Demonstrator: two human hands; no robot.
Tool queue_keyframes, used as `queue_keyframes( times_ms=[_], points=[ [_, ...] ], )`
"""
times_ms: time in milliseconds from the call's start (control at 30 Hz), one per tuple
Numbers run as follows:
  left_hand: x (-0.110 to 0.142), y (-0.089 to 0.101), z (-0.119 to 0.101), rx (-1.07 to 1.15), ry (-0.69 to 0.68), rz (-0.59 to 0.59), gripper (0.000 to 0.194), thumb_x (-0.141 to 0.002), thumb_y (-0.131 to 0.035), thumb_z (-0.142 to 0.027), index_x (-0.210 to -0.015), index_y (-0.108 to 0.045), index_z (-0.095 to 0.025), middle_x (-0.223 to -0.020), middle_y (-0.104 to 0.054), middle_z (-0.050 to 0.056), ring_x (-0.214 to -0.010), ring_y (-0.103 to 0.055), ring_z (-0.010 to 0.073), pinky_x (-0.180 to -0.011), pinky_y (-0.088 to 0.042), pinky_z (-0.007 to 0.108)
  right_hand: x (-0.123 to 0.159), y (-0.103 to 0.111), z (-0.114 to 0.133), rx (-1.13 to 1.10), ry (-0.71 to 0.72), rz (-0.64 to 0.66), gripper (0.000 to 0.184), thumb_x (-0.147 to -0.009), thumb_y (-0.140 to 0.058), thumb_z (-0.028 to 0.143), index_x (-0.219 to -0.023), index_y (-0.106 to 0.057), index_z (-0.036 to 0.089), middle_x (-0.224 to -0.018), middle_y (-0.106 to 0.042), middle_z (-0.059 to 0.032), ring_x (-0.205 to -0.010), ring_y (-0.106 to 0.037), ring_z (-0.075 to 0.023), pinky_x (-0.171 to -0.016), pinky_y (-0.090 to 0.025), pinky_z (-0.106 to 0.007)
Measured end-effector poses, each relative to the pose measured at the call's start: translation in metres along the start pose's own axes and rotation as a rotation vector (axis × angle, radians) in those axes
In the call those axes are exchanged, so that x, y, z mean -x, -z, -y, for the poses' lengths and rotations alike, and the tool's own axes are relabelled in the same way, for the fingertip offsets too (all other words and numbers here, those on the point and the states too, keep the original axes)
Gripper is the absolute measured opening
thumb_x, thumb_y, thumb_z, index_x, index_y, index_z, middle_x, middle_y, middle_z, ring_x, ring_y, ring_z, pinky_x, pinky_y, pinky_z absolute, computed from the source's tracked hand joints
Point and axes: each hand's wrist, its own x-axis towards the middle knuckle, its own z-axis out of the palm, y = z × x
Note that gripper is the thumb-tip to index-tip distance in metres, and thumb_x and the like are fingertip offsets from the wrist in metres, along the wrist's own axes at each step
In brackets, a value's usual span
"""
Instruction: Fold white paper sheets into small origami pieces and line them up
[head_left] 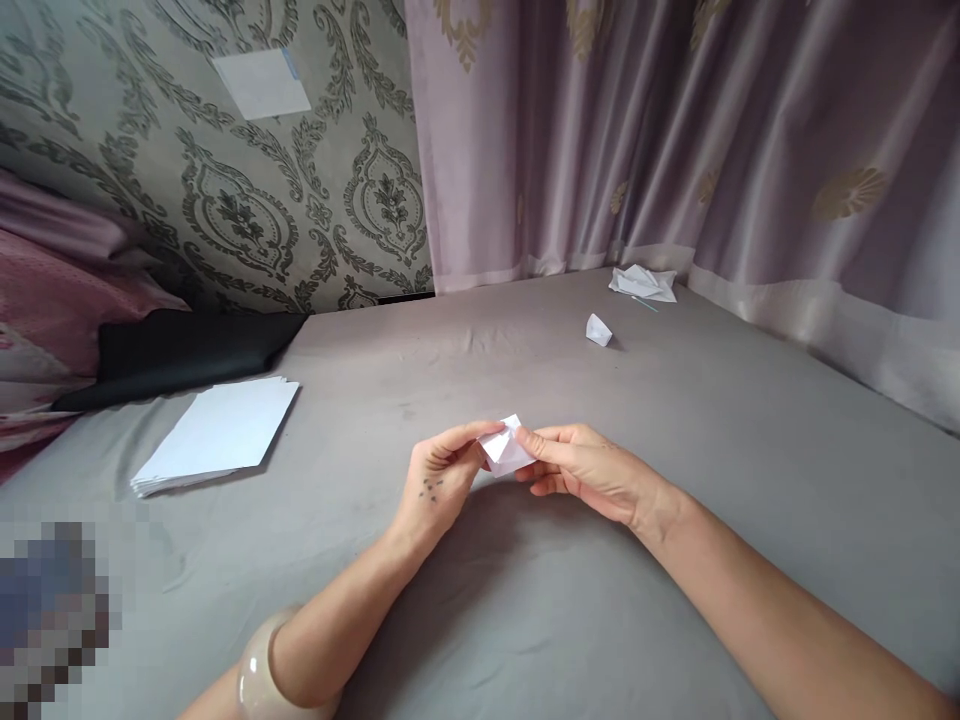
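A small folded piece of white paper (510,455) is held up between my two hands over the grey sheet. My left hand (446,475) pinches its left edge between thumb and forefinger. On the other side, my right hand (581,465) grips the right edge, thumb on top and fingers behind. The paper has several creases and a raised flap near its upper corner. Parts of the fingers behind it are hidden.
A stack of white paper (221,430) lies to the left, by a black cloth-like item (195,350). A small folded paper piece (598,330) sits farther back, near a pile of folded papers (641,283). Purple curtains (570,150) and patterned wallpaper (247,210) border the grey sheet (465,370).
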Motion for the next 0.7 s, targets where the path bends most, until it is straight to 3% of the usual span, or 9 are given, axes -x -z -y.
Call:
queue_keyframes(
  times_ms=[133,400,500,700],
  points=[
    [0.000,0.001,-0.003,0.037,0.037,0.024,0.014,-0.079,-0.064,-0.021,-0.086,-0.076,-0.019,-0.079,-0.074,0.004,-0.072,-0.065,0.0149,-0.071,-0.053,0.028,-0.001,0.001,0.000,-0.005,0.014,0.000,0.030,-0.074,-0.074,0.044,-0.084,-0.075,0.016,-0.085,-0.069,-0.0057,-0.077,-0.061,-0.0119,-0.066,-0.050,-0.022],
    [-0.001,0.002,-0.012,0.134,0.209,0.123,0.021,-0.077,-0.063,-0.020,-0.096,-0.071,-0.016,-0.084,-0.072,0.005,-0.076,-0.067,0.0166,-0.074,-0.055,0.031,-0.002,0.004,-0.002,0.143,0.077,-0.062,0.034,-0.074,-0.071,0.050,-0.079,-0.075,0.016,-0.078,-0.070,-0.0044,-0.068,-0.059,-0.0108,-0.065,-0.049,-0.025],
    [-0.001,0.000,-0.010,0.155,0.219,0.096,0.035,-0.075,-0.072,-0.028,-0.107,-0.063,-0.017,-0.092,-0.072,0.006,-0.077,-0.067,0.0163,-0.070,-0.054,0.029,0.000,0.000,-0.002,0.225,0.123,-0.087,0.034,-0.078,-0.066,0.050,-0.082,-0.075,0.017,-0.078,-0.070,-0.0039,-0.070,-0.060,-0.0126,-0.069,-0.048,-0.027],
    [0.000,-0.003,-0.006,0.192,0.233,0.122,0.040,-0.072,-0.077,-0.033,-0.103,-0.060,-0.015,-0.088,-0.071,0.006,-0.077,-0.067,0.0164,-0.071,-0.053,0.029,0.002,-0.007,0.001,0.252,0.277,-0.179,0.029,-0.080,-0.066,0.045,-0.096,-0.074,0.022,-0.094,-0.072,-0.0022,-0.089,-0.063,-0.0167,-0.082,-0.045,-0.029]
  ],
)
